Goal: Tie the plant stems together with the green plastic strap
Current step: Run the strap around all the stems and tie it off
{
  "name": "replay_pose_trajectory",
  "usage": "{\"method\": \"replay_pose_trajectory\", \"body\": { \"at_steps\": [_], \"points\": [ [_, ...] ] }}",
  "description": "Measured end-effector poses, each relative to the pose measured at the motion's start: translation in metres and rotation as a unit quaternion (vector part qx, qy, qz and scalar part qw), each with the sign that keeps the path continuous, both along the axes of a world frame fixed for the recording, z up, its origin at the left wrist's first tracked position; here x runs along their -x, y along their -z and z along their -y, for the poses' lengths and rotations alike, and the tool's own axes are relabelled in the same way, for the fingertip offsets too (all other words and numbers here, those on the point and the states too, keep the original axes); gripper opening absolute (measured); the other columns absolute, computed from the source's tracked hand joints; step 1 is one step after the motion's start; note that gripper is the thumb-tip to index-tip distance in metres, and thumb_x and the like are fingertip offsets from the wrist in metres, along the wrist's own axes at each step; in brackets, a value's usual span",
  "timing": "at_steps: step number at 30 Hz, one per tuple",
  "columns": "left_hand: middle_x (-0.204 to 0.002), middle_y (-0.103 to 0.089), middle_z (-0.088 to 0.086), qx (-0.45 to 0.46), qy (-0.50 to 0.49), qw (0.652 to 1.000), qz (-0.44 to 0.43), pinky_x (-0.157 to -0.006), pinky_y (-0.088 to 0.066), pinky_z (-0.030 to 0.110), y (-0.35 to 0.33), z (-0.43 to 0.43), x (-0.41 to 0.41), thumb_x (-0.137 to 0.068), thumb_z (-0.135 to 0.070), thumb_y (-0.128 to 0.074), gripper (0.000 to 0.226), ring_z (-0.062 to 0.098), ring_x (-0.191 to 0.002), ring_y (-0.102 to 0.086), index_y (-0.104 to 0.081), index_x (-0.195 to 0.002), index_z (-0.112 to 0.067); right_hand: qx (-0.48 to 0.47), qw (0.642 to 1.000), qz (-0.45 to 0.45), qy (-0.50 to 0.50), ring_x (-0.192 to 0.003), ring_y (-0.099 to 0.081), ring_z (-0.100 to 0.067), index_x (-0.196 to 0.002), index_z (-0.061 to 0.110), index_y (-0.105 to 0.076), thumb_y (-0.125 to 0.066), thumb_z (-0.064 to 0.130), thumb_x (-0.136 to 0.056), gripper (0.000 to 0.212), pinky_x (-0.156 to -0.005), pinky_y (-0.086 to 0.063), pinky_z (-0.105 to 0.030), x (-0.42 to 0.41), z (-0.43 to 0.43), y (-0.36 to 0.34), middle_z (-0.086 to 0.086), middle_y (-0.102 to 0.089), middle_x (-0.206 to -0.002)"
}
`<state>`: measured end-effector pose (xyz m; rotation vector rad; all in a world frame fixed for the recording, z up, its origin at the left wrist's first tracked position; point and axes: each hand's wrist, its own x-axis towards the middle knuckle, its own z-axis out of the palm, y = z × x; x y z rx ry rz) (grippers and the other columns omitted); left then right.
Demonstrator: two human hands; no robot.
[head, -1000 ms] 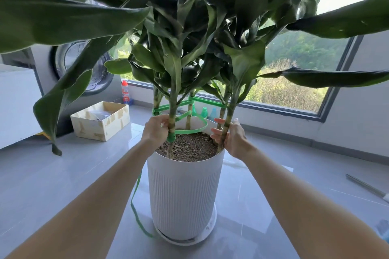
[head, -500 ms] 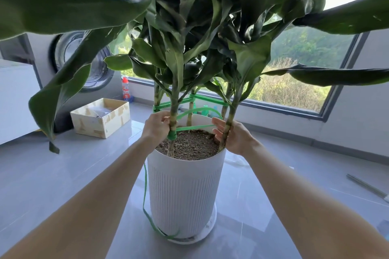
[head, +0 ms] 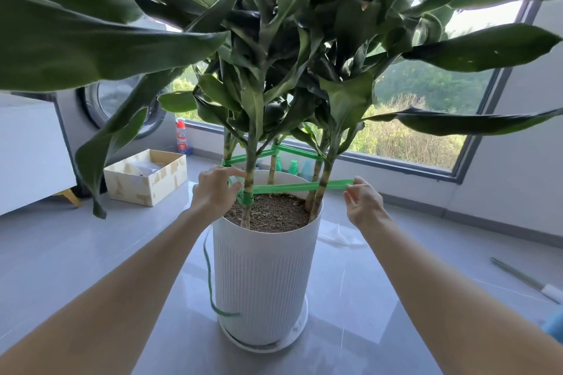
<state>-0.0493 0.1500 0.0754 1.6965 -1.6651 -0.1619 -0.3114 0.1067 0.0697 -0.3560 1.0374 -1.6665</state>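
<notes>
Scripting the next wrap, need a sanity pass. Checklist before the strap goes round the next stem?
1. Right hand pinches the end of the green plastic strap: ok.
2. Strap wound round the front-left stem: ok.
3. Span across to the front-right stem straight, no slack: ok.
4. Left hand securing the wound turns: cannot tell, the hand hides the contact.
5. Loose tail hangs beside the white ribbed pot, unsnagged: ok.
6. This turn knotted off: not ok, the end is only pinched.
</notes>
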Motion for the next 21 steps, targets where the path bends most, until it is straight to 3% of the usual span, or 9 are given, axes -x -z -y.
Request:
{"method": "replay_pose_trajectory", "body": {
  "at_steps": [3, 6, 10, 14, 16, 19, 20, 21],
  "points": [
    [-0.127, -0.057, 0.013, -0.002, 0.013, 1.000, 0.010, -0.093, -0.044, 0.041, -0.002, -0.006, -0.005, -0.093, -0.018, -0.055, 0.028, 0.033, -0.115, -0.049, -0.065, -0.117, -0.025, -0.016, 0.999, 0.035, 0.034, -0.070, -0.053, -0.011, -0.098, 0.001, -0.062, -0.049, -0.011, -0.088, 0.021, -0.060, -0.051, -0.017, 0.011, -0.015, -0.003, -0.007, -0.054, -0.081],
    [-0.129, -0.057, 0.011, -0.013, 0.013, 1.000, 0.000, -0.095, -0.044, 0.042, -0.004, -0.013, -0.008, -0.094, -0.015, -0.053, 0.028, 0.033, -0.116, -0.049, -0.064, -0.119, -0.022, -0.074, 0.996, 0.002, 0.040, -0.063, -0.050, -0.011, -0.073, 0.005, -0.048, -0.048, -0.010, -0.087, 0.021, -0.043, -0.047, -0.016, 0.011, -0.020, -0.004, -0.010, -0.054, -0.084],
    [-0.131, -0.057, 0.009, -0.033, 0.019, 0.999, -0.006, -0.094, -0.044, 0.039, -0.005, -0.023, -0.006, -0.094, -0.012, -0.050, 0.031, 0.030, -0.119, -0.049, -0.063, -0.121, -0.019, -0.172, 0.978, -0.115, 0.023, -0.058, -0.046, -0.017, -0.094, 0.000, -0.050, -0.050, -0.003, -0.089, 0.007, -0.044, -0.042, -0.024, -0.003, -0.036, -0.003, -0.014, -0.050, -0.084],
    [-0.131, -0.056, 0.009, -0.041, 0.023, 0.999, -0.019, -0.093, -0.042, 0.033, -0.004, -0.036, -0.001, -0.093, -0.007, -0.049, 0.033, 0.027, -0.117, -0.053, -0.062, -0.122, -0.015, -0.207, 0.939, -0.263, -0.079, -0.055, -0.040, -0.014, -0.107, 0.004, -0.066, -0.050, -0.002, -0.091, 0.023, -0.039, -0.037, -0.020, -0.001, -0.059, 0.004, -0.006, -0.047, -0.075],
    [-0.132, -0.056, 0.009, -0.050, 0.024, 0.998, -0.018, -0.094, -0.042, 0.032, -0.002, -0.041, 0.002, -0.093, -0.007, -0.049, 0.033, 0.027, -0.116, -0.054, -0.062, -0.123, -0.015, -0.206, 0.895, -0.371, -0.137, -0.055, -0.039, -0.013, -0.106, 0.005, -0.071, -0.053, -0.001, -0.090, 0.025, -0.040, -0.037, -0.019, 0.003, -0.070, 0.006, -0.005, -0.049, -0.074],
    [-0.131, -0.057, 0.009, -0.058, 0.029, 0.998, -0.011, -0.094, -0.043, 0.033, 0.001, -0.047, 0.005, -0.092, -0.006, -0.049, 0.034, 0.026, -0.117, -0.054, -0.062, -0.122, -0.013, -0.196, 0.751, -0.609, -0.163, -0.057, -0.051, -0.020, -0.108, 0.007, -0.070, -0.050, 0.004, -0.090, 0.027, -0.045, -0.051, -0.024, 0.008, -0.082, 0.003, -0.009, -0.055, -0.084],
    [-0.131, -0.057, 0.009, -0.062, 0.031, 0.998, -0.008, -0.095, -0.043, 0.033, 0.002, -0.048, 0.006, -0.091, -0.006, -0.049, 0.035, 0.026, -0.117, -0.054, -0.062, -0.122, -0.014, -0.196, 0.712, -0.655, -0.161, -0.058, -0.056, -0.021, -0.112, 0.009, -0.067, -0.045, 0.001, -0.090, 0.032, -0.046, -0.052, -0.025, 0.010, -0.084, 0.003, -0.010, -0.055, -0.090],
    [-0.131, -0.057, 0.009, -0.066, 0.035, 0.997, -0.004, -0.094, -0.044, 0.033, 0.002, -0.049, 0.006, -0.090, -0.006, -0.048, 0.036, 0.026, -0.116, -0.054, -0.063, -0.122, -0.015, -0.201, 0.698, -0.666, -0.172, -0.057, -0.059, -0.021, -0.119, 0.011, -0.061, -0.040, -0.002, -0.089, 0.038, -0.042, -0.051, -0.024, 0.012, -0.087, 0.002, -0.010, -0.053, -0.094]
  ]
}}
